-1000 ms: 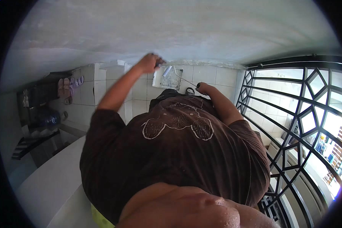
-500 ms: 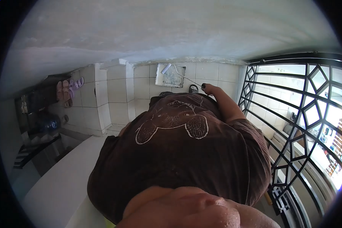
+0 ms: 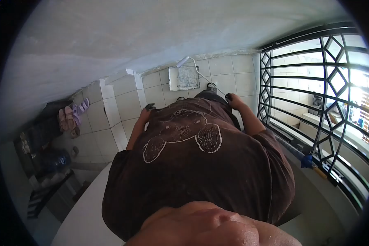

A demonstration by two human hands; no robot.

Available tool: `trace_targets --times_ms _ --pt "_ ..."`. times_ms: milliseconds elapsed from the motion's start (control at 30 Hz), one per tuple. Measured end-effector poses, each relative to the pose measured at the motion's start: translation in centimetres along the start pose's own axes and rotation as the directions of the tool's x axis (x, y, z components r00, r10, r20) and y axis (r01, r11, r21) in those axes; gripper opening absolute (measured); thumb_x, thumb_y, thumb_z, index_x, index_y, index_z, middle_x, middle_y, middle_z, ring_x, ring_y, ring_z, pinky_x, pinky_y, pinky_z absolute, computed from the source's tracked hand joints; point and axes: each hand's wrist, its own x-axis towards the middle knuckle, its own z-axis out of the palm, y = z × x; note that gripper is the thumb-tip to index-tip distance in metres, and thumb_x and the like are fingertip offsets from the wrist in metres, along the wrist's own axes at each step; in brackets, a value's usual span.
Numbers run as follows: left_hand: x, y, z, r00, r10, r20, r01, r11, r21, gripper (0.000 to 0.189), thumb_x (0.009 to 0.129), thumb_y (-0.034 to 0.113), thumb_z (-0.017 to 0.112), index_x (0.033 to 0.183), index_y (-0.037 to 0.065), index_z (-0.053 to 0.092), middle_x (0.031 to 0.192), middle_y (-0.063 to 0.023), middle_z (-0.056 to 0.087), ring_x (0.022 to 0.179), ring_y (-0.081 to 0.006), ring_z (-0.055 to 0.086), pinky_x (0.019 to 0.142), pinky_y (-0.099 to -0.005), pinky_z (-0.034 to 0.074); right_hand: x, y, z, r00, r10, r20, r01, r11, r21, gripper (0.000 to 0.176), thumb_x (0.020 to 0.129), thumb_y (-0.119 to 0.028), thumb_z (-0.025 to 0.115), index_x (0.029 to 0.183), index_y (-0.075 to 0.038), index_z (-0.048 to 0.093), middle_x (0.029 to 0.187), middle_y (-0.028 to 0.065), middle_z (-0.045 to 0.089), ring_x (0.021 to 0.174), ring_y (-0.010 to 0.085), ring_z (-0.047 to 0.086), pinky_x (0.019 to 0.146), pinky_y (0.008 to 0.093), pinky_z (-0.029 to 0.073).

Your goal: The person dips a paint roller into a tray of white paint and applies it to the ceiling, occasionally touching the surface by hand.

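My right hand (image 3: 235,101) is closed around the dark handle end of a paint roller (image 3: 183,62). The roller's thin metal rod runs from this hand up and to the left. Its pale sleeve is at the far left edge of the paint tray (image 3: 171,80), close to the foot of the wall. Grey-white paint coats the inside of the tray, which lies on the tiled floor. My left hand (image 3: 145,112) hangs at the left side of the brown T-shirt (image 3: 201,172), dark at the fingertips. I cannot tell how its fingers are placed.
A plastered wall (image 3: 143,33) rises ahead, above floor tiles (image 3: 223,65). Black metal railing (image 3: 293,63) runs along the right. Several slippers (image 3: 69,117) and a blue water bottle (image 3: 61,160) are at the left. A white surface (image 3: 84,213) curves beside me at the lower left.
The roller sleeve has moved from over the tray to its far edge by the wall. My left hand has come into view. My view has turned slightly.
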Motion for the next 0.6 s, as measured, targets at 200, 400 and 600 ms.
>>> trace_targets --times_ms 200,400,600 --pt "-3.0 -7.0 -2.9 0.977 -0.142 0.158 0.101 0.965 0.242 0.035 0.088 0.026 0.058 0.117 0.006 0.060 0.101 -0.0152 0.067 0.091 -0.0260 0.064 0.081 -0.0352 0.049 -7.1 -1.1 6.5 0.891 -0.154 -0.426 0.219 0.969 0.109 0.020 0.085 -0.004 0.058 0.105 -0.001 0.057 0.088 0.0120 0.064 0.083 0.0248 0.062 0.072 0.0335 0.049" --pt "-5.5 -3.5 -5.8 0.955 -0.219 0.198 0.073 0.824 0.562 0.034 0.087 0.024 0.057 0.116 0.006 0.060 0.100 -0.0158 0.067 0.090 -0.0259 0.064 0.081 -0.0348 0.049 -6.3 -4.2 9.0 0.885 0.054 -0.462 0.216 0.832 0.511 0.010 0.089 -0.003 0.052 0.098 -0.001 0.056 0.072 0.0040 0.057 0.061 0.0120 0.054 0.056 0.0271 0.045" --pt "-4.9 -1.6 -7.1 0.976 -0.212 0.048 0.163 0.861 0.481 0.032 0.086 0.020 0.056 0.113 0.005 0.062 0.098 -0.0171 0.067 0.089 -0.0260 0.064 0.080 -0.0345 0.049 1.9 -6.2 8.9 0.692 -0.007 -0.722 0.453 0.782 0.427 0.009 0.090 -0.004 0.052 0.097 -0.001 0.055 0.079 0.0057 0.059 0.072 0.0124 0.056 0.065 0.0267 0.046"
